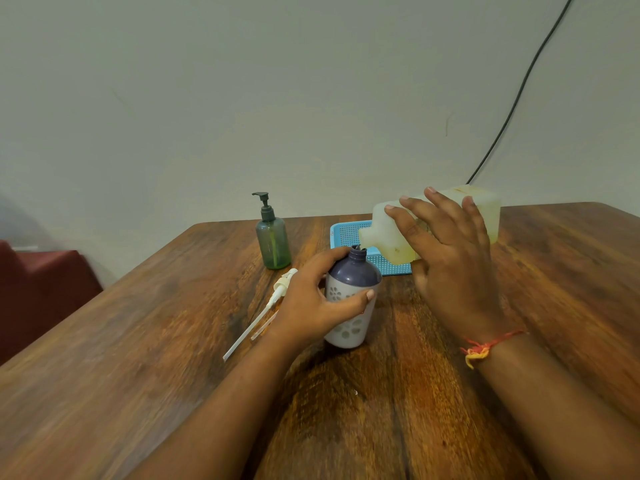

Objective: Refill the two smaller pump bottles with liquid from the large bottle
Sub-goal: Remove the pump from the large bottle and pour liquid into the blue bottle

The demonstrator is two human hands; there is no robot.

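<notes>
My right hand (450,258) grips the large translucent white bottle (388,233), tipped on its side with its spout right over the open neck of the purple-and-white bottle (351,289). My left hand (311,299) is wrapped around that smaller bottle, which stands upright on the wooden table (173,341). Its white pump with a long tube (263,313) lies flat on the table just left of my left hand. A green pump bottle (273,240) with a dark pump head fitted stands upright further back to the left.
A blue mesh tray (349,233) sits behind the purple bottle, partly hidden by the large bottle. A black cable (519,95) runs down the wall at the back right. A dark red seat (41,289) is beyond the table's left edge.
</notes>
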